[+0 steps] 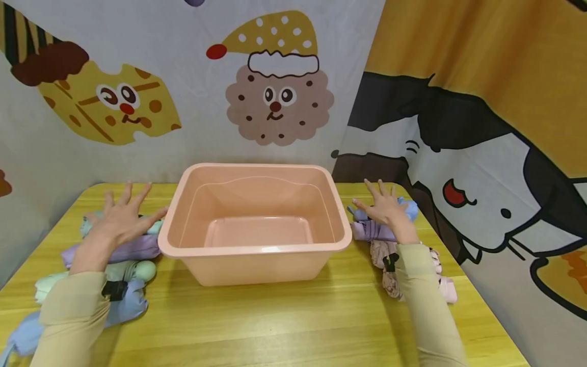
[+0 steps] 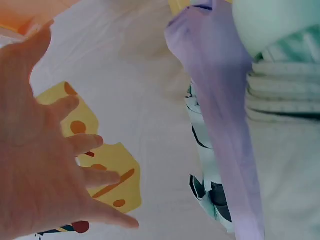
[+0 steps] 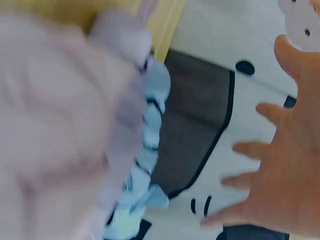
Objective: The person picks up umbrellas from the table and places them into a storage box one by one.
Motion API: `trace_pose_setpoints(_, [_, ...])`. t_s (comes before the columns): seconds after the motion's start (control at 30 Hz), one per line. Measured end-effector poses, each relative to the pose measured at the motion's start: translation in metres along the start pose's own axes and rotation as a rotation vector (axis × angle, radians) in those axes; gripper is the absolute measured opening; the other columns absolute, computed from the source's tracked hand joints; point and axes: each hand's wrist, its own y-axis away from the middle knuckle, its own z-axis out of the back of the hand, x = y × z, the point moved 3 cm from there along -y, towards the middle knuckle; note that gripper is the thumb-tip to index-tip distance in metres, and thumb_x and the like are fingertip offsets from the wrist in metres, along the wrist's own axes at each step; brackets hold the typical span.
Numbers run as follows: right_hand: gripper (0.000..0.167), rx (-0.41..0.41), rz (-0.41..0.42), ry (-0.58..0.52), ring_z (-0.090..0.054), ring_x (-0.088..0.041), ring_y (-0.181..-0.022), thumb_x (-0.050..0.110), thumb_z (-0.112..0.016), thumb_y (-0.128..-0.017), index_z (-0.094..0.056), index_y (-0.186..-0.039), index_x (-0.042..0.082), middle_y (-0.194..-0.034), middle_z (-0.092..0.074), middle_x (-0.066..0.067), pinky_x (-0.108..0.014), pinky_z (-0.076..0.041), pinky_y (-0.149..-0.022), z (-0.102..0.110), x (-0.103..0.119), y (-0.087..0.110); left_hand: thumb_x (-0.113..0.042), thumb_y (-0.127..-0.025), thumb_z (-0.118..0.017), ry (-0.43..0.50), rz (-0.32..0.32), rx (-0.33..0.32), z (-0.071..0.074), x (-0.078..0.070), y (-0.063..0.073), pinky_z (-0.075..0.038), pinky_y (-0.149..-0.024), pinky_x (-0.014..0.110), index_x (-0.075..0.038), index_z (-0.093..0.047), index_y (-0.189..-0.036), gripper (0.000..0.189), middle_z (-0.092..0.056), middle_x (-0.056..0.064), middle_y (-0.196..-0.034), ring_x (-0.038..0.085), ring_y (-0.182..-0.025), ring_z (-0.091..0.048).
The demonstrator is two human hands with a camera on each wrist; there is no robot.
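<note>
My left hand (image 1: 120,221), fingers spread, hovers over a row of folded umbrellas on the left: a teal one (image 1: 156,228), a purple one (image 1: 137,248), a green one (image 1: 124,271) and a blue one (image 1: 128,305). Spread likewise, my right hand (image 1: 386,208) is above the right-hand row: a blue umbrella (image 1: 409,208), a purple one (image 1: 373,231), a patterned pink one (image 1: 390,283) and a pale pink one (image 1: 448,289). Neither hand holds anything. Between them a peach plastic tub (image 1: 261,251) stands with nothing inside. My forearms partly hide both rows.
The yellow wood-grain table (image 1: 257,326) carries everything. Behind it hangs a pale cloth backdrop (image 1: 183,30) with cartoon prints, and a printed curtain (image 1: 486,178) borders the right side.
</note>
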Motion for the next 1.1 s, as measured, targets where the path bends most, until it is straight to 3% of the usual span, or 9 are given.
trace_pose_setpoints(0.07, [0.081, -0.004, 0.045, 0.009, -0.016, -0.054, -0.14, 0.061, -0.039, -0.093, -0.012, -0.154, 0.014, -0.156, -0.014, -0.028, -0.075, -0.022, -0.103, 0.006, -0.009, -0.005, -0.063, -0.095, -0.025, 0.039, -0.022, -0.061, 0.004, -0.005, 0.001, -0.011, -0.091, 0.085, -0.008, -0.002, -0.153, 0.083, -0.004, 0.037, -0.152, 0.066, -0.132, -0.004])
trace_pose_setpoints(0.17, [0.069, -0.015, 0.084, 0.049, -0.039, -0.05, -0.129, 0.047, -0.046, -0.096, -0.028, -0.149, 0.006, -0.146, -0.036, -0.029, -0.066, -0.036, -0.101, 0.013, -0.025, -0.014, -0.053, -0.1, -0.023, 0.145, -0.077, -0.166, 0.012, -0.017, 0.008, -0.028, -0.093, 0.076, -0.001, -0.016, -0.151, 0.073, -0.03, 0.04, -0.143, 0.062, -0.125, -0.03])
trace_pose_setpoints(0.3, [0.055, 0.011, 0.071, 0.107, -0.048, -0.047, -0.122, 0.031, -0.053, -0.095, -0.042, -0.141, 0.002, -0.138, -0.047, -0.028, -0.064, -0.041, -0.096, 0.015, -0.049, -0.021, -0.045, -0.101, -0.028, 0.287, -0.16, -0.211, 0.02, -0.041, 0.024, -0.039, -0.089, 0.069, -0.002, -0.03, -0.147, 0.063, -0.045, 0.035, -0.136, 0.056, -0.119, -0.044])
trace_pose_setpoints(0.4, [0.05, 0.044, 0.086, 0.149, -0.049, -0.048, -0.12, 0.022, -0.057, -0.092, -0.047, -0.137, 0.002, -0.136, -0.049, -0.029, -0.064, -0.042, -0.094, 0.011, -0.062, -0.021, -0.044, -0.101, -0.033, 0.337, -0.198, -0.167, 0.023, -0.059, 0.035, -0.042, -0.09, 0.067, -0.003, -0.031, -0.147, 0.062, -0.045, 0.031, -0.139, 0.054, -0.12, -0.046])
trace_pose_setpoints(0.53, [0.05, 0.039, 0.151, 0.218, -0.044, -0.051, -0.122, 0.015, -0.063, -0.086, -0.053, -0.133, 0.005, -0.134, -0.051, -0.028, -0.07, -0.038, -0.092, 0.004, -0.071, -0.023, -0.043, -0.099, -0.039, 0.334, -0.216, -0.131, 0.022, -0.074, 0.043, -0.045, -0.09, 0.064, -0.001, -0.031, -0.147, 0.063, -0.043, 0.029, -0.142, 0.052, -0.119, -0.05])
trace_pose_setpoints(0.67, [0.054, -0.003, 0.196, 0.248, -0.036, -0.051, -0.128, 0.01, -0.068, -0.081, -0.053, -0.132, 0.008, -0.135, -0.052, -0.025, -0.077, -0.027, -0.097, -0.007, -0.075, -0.026, -0.037, -0.099, -0.045, 0.318, -0.229, -0.166, 0.017, -0.077, 0.045, -0.048, -0.088, 0.062, 0.002, -0.034, -0.144, 0.061, -0.046, 0.031, -0.139, 0.05, -0.118, -0.051])
trace_pose_setpoints(0.83, [0.061, 0.009, 0.203, 0.265, -0.03, -0.051, -0.134, -0.004, -0.063, -0.08, -0.048, -0.138, 0.012, -0.14, -0.047, -0.025, -0.08, -0.012, -0.101, -0.017, -0.075, -0.032, -0.032, -0.099, -0.046, 0.309, -0.213, -0.198, 0.012, -0.078, 0.044, -0.042, -0.092, 0.066, 0.003, -0.035, -0.144, 0.058, -0.044, 0.033, -0.138, 0.052, -0.123, -0.044])
trace_pose_setpoints(1.1, [0.06, 0.074, 0.237, 0.321, -0.042, -0.049, -0.128, -0.01, -0.057, -0.082, -0.048, -0.136, 0.014, -0.141, -0.045, -0.025, -0.069, -0.039, -0.095, -0.025, -0.073, -0.046, -0.029, -0.099, -0.045, 0.293, -0.193, -0.209, 0.01, -0.079, 0.043, -0.035, -0.097, 0.069, 0.005, -0.035, -0.143, 0.057, -0.039, 0.036, -0.14, 0.055, -0.127, -0.038])
